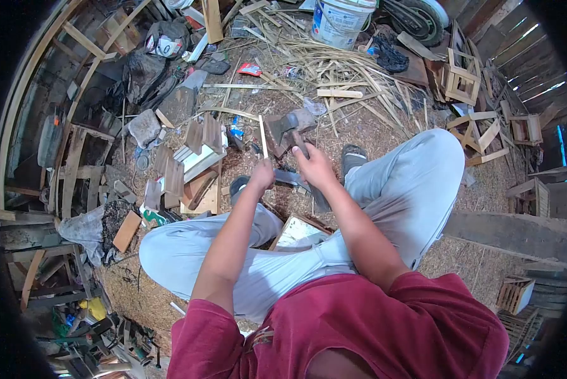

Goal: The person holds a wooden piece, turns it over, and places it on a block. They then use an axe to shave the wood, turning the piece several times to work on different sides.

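My left hand (262,174) is closed around the lower end of a thin pale wooden strip (262,136), which points up and away from me. My right hand (314,165) grips the dark handle of a hatchet-like tool (282,126), its metal head lying to the upper left of the hand. Beneath the tool's head is a dark block (302,119). The two hands are apart, with the strip to the left of the tool's head. Between my feet, a grey flat piece (290,178) shows behind the hands.
Wooden pieces (195,151) stand left of my feet. Cut strips (359,79) litter the ground ahead, near a white bucket (340,24). Small wooden frames (462,79) lie on the right, a thick beam (517,237) beside my knee. A stone (146,128) sits at left.
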`<state>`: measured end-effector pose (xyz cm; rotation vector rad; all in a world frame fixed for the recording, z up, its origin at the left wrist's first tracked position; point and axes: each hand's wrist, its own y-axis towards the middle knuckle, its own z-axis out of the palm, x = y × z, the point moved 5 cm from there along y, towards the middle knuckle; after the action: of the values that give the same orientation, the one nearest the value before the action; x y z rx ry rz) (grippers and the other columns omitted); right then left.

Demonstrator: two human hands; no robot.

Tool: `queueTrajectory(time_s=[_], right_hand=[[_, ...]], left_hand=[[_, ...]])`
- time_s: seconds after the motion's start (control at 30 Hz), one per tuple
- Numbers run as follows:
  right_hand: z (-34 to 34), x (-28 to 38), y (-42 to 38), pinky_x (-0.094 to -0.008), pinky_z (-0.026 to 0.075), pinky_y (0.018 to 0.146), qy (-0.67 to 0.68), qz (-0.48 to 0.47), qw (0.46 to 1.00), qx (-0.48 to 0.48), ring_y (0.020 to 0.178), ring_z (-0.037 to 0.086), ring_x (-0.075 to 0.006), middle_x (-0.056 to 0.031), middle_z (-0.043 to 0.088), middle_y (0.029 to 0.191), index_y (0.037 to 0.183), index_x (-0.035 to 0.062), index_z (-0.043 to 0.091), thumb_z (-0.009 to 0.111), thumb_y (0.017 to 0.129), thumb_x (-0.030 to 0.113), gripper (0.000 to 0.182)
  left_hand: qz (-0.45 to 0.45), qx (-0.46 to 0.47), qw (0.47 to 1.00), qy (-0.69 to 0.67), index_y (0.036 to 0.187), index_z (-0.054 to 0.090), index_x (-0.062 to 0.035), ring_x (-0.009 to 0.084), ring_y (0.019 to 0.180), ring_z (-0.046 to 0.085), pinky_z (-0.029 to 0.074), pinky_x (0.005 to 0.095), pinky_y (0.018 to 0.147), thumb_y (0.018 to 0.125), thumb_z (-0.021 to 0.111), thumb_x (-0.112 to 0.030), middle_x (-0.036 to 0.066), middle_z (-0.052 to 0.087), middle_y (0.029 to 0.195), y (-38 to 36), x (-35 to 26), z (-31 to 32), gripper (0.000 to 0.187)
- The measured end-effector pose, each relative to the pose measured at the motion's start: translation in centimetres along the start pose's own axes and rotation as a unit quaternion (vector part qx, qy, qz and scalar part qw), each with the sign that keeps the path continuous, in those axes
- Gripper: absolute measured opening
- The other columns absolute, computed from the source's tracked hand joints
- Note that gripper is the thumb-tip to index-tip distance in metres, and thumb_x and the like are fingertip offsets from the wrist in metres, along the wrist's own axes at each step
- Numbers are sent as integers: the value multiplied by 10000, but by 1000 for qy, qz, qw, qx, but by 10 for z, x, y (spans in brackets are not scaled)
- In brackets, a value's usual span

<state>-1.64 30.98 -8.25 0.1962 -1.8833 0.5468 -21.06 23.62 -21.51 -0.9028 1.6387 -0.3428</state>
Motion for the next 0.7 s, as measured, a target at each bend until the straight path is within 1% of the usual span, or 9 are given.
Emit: queueTrajectory(time_s=[0.03,0.1,0.2,0.27,0.33,0.4,0.5,0.6,0.7], right_hand=[[7,-11,5,-367,486,492,-31,-32,999,-10,507,624,-193,-91,620,642,1030,24,651,620,1024,387,364],[13,-20,8,-345,470,473,-74,-68,995,-19,485,599,-154,-65,604,618,1065,26,654,628,1024,373,350],[13,-14,5,-365,481,502,-112,-101,988,-30,494,610,-168,-91,623,636,1084,27,659,631,1016,376,356],[12,-8,5,-374,486,518,-137,-152,977,-59,500,617,-174,-101,630,642,1100,28,660,634,1011,380,364],[13,-14,9,-367,485,510,-115,-112,986,-44,500,622,-174,-97,629,640,1093,25,658,627,1017,383,367],[13,-18,11,-358,484,499,-84,-82,992,-35,499,623,-171,-88,625,635,1084,21,658,619,1025,383,368],[13,-17,11,-341,478,479,-36,-67,997,-31,491,614,-161,-68,610,624,1067,14,653,606,1038,378,368],[13,-13,13,-327,470,463,-21,-75,996,-39,479,593,-148,-48,594,617,1054,9,635,599,1047,378,371],[14,-16,19,-323,465,456,-8,-78,996,-52,473,580,-142,-40,588,614,1053,7,617,603,1047,382,375]], left_hand=[[9,-11,999,37,1080,615,68,372,678,704,552,484,593,1063,331,-379,254,702,883,2,2,2,529],[28,-36,993,110,1102,619,78,399,711,717,564,494,635,1079,323,-392,278,708,909,3,2,7,556],[53,-49,994,87,1103,622,99,461,814,716,563,528,749,1093,317,-419,311,706,949,1,0,13,601],[102,-37,989,102,1029,574,42,297,611,598,495,437,556,1092,300,-411,177,619,776,33,22,15,533],[109,-39,989,97,1014,576,43,316,657,584,479,447,601,1093,294,-407,183,616,783,34,21,16,537],[75,-56,993,73,1059,628,100,518,952,674,516,558,883,1096,300,-408,328,698,972,26,20,16,606],[85,-48,993,61,1051,633,89,510,962,675,514,554,873,1098,298,-378,329,694,965,12,8,15,577],[54,-2,999,8,1037,633,73,506,974,669,507,547,874,1100,305,-359,324,691,949,-39,-32,18,547],[130,-40,988,77,1015,630,61,476,952,685,507,532,863,1100,323,-352,301,696,930,-13,-6,24,521]])
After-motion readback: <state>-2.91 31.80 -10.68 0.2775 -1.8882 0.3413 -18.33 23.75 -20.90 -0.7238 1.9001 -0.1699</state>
